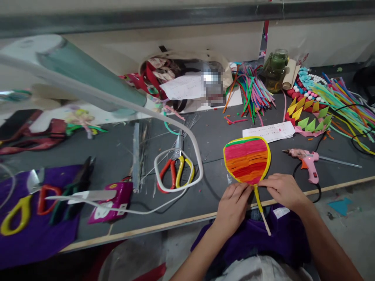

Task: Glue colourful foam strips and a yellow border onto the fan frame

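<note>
Fan point(247, 160) of pink, orange and red strips edged in yellow lay on the table point(211, 164) just beyond both hands, its base pinched between the left hand point(233, 203) and right hand point(283, 191), fingertips close together.

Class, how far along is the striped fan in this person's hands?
The striped panel looks filled, and the visible yellow rim looks finished. The left hand and right hand are working where panel meets handle. Probably left: covering the handle's pale lower end, bare below the yellow wrapping.
</note>
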Motion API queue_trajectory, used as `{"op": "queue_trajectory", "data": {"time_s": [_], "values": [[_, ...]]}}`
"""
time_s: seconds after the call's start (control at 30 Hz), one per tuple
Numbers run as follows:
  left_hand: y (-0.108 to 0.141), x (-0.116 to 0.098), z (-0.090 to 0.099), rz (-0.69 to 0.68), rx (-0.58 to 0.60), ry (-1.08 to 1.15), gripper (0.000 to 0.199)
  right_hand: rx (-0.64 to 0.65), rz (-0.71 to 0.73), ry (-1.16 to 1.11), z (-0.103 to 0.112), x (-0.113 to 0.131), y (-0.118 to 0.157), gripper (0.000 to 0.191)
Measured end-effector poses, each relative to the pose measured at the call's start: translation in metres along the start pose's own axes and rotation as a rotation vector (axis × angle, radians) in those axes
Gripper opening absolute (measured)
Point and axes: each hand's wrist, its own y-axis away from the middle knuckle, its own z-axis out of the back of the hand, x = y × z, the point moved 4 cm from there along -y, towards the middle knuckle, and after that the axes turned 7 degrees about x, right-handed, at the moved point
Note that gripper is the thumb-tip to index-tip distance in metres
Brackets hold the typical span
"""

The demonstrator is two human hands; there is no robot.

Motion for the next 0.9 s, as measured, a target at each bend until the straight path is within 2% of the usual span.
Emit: {"op": "queue_trajectory", "data": {"time_s": [0.23,0.5,0.63,0.77,0.9], "values": [[-0.003,-0.002,0.0,0.011,-0.035,0.029,0.041,-0.029,0.001,-0.02,0.0,0.0,0.001,0.041],[-0.006,-0.006,0.002,-0.013,-0.044,0.003,0.038,-0.121,0.02,-0.17,0.0,-0.001,0.003,0.041],[-0.008,-0.004,0.003,-0.023,-0.061,0.034,0.038,-0.119,0.009,-0.107,-0.003,-0.001,0.004,0.041],[-0.006,0.006,0.012,-0.019,-0.178,0.226,0.035,-0.124,0.002,-0.046,-0.006,-0.004,0.003,0.039],[0.001,0.015,0.022,0.106,-0.305,0.305,0.029,-0.147,0.018,-0.043,-0.01,-0.01,0.003,0.041]]}}
